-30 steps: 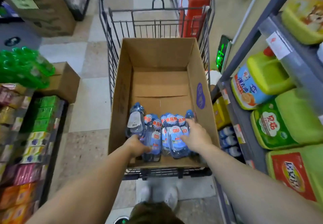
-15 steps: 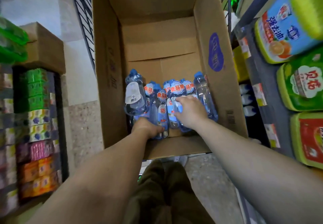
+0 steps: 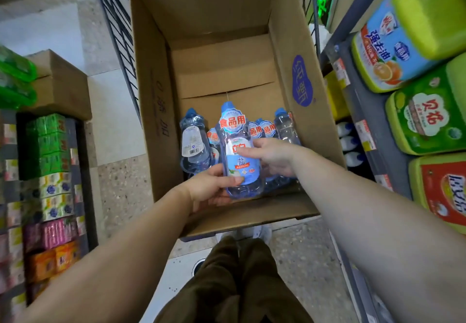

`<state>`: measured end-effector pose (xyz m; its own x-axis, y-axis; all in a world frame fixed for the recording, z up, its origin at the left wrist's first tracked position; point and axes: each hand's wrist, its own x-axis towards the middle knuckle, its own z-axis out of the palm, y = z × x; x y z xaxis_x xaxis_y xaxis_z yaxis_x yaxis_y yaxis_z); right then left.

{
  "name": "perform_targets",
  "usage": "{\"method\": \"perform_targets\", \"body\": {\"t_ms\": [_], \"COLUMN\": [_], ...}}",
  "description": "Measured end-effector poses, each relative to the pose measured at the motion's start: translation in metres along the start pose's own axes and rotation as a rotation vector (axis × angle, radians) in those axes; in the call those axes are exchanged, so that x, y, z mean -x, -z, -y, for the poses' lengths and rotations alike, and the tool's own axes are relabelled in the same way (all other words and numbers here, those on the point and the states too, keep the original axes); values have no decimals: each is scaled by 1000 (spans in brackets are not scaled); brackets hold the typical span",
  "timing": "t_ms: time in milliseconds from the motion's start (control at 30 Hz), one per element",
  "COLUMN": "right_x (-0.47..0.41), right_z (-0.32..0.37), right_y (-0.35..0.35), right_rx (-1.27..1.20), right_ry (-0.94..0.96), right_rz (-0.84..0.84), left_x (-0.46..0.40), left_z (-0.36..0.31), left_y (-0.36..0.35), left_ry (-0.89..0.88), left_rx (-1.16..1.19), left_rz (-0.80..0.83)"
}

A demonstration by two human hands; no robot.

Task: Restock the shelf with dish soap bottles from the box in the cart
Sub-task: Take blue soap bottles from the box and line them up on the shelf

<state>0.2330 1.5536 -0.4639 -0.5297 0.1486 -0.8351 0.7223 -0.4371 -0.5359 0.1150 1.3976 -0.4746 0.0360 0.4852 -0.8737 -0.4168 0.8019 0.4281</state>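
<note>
An open cardboard box (image 3: 156, 110) sits in a wire cart (image 3: 111, 17). Several clear blue dish soap bottles (image 3: 194, 143) stand at its near end. One blue dish soap bottle (image 3: 239, 151) with a red and white label is raised above the others. My left hand (image 3: 209, 189) grips its base from the left. My right hand (image 3: 272, 156) holds its right side, with fingers across the label. The shelf (image 3: 365, 110) runs along the right, with small white and blue bottles (image 3: 348, 143) on a lower level.
Large green jugs (image 3: 426, 118) fill the upper right shelf. On the left are a display of coloured soap bars (image 3: 53, 186) and a closed cardboard box (image 3: 60, 83). My legs and shoes (image 3: 237, 279) stand just behind the cart on the tiled floor.
Both hands reached among the bottles, closed on one and lifted it above the rest. My view has dropped closer to the box.
</note>
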Motion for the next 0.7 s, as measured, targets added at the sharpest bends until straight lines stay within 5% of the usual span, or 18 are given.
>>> {"method": "perform_targets", "body": {"t_ms": [133, 400, 700], "right_x": [42, 166, 371], "right_z": [29, 62, -30], "right_y": [17, 20, 27], "right_rx": [78, -34, -92], "right_ry": [136, 473, 647], "right_rz": [-3, -422, -933], "left_x": [17, 58, 135], "left_z": [-24, -106, -119], "left_y": [-10, -74, -252], "left_ry": [-164, -519, -777], "left_rx": [-70, -306, -708], "left_rz": [37, 240, 618]}}
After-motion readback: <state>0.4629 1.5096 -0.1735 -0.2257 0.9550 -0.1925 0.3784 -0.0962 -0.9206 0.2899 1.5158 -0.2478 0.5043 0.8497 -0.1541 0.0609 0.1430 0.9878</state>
